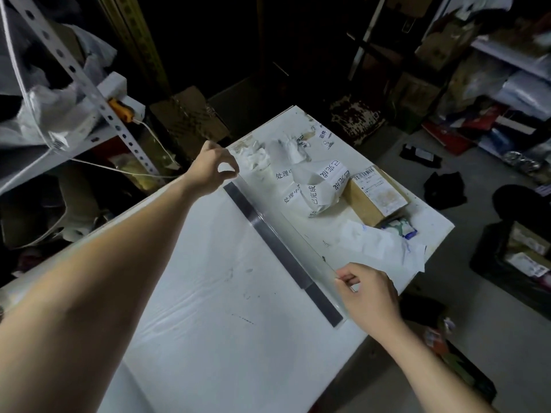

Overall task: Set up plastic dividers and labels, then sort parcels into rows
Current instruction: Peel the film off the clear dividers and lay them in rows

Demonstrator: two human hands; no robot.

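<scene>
A long clear plastic divider [286,225] stands on edge across the white table [208,293], with a dark grey strip along its foot. My left hand [210,169] pinches its far top corner. My right hand [368,293] pinches its near top corner. Beyond the divider lie curled white label strips [320,186] printed with black characters, a brown cardboard parcel [372,198] with a barcode label, and a small blue and white packet [401,229].
A crumpled white paper [384,248] lies near the table's right edge. A metal shelf [74,84] with bags and an orange tool [120,110] stands at left. Boxes, dark bags and parcels cover the floor and shelves at right.
</scene>
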